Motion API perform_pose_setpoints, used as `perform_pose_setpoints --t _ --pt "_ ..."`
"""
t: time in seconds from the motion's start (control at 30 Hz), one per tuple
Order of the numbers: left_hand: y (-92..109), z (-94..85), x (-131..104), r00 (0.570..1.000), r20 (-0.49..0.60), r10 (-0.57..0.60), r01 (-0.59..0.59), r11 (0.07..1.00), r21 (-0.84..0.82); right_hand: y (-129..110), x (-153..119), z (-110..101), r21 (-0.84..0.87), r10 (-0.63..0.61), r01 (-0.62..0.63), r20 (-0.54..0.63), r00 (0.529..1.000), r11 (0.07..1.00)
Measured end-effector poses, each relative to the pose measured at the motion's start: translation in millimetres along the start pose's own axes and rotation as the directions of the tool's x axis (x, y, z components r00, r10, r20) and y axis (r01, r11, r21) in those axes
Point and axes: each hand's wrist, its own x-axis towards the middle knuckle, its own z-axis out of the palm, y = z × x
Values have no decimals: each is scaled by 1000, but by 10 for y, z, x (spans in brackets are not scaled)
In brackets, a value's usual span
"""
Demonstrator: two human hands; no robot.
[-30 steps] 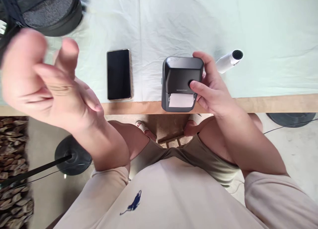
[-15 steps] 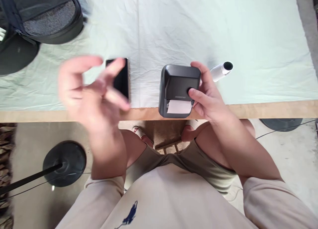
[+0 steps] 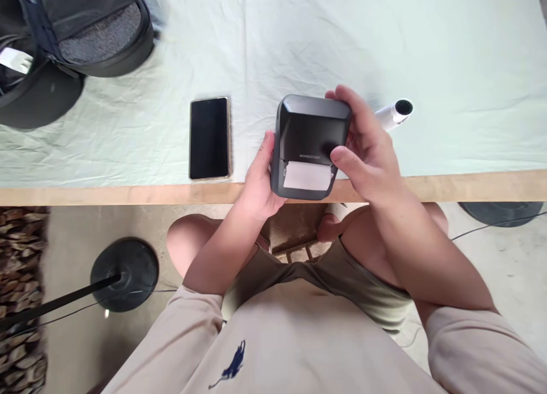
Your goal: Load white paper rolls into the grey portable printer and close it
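Observation:
A dark grey label printer (image 3: 314,129) is held up above the table's front edge, its top face towards me. White label paper (image 3: 307,176) sticks out of the slot at its near end. My left hand (image 3: 260,180) grips the printer's left side, the thumb along the edge and the other fingers hidden beneath. Around its right side is my right hand (image 3: 367,149), thumb on the top face by the slot and fingers at the far right corner. A smartphone (image 3: 209,138) with a dark screen lies left of my left hand.
Beyond my right hand lies a white paper roll (image 3: 394,114). An open black case (image 3: 106,41) stands at the far left with a white item (image 3: 16,60) inside. A pale cloth (image 3: 299,35) covers the table. Below, a black round stand base (image 3: 123,274) rests on the floor.
My left hand has come from over the smartphone, where its fingers were spread, to the printer's left side and taken hold of it. My right hand has kept the printer.

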Motion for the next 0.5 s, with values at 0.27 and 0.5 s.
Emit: perform_pose_setpoints --t 0.27,0.5 --pt "14 -7 22 991 -127 36 -45 997 -69 -30 -11 -64 143 -34 25 57 998 989" --pt "47 17 69 1000 -17 -18 17 996 -93 -212 81 -91 121 -58 78 -156 986 990"
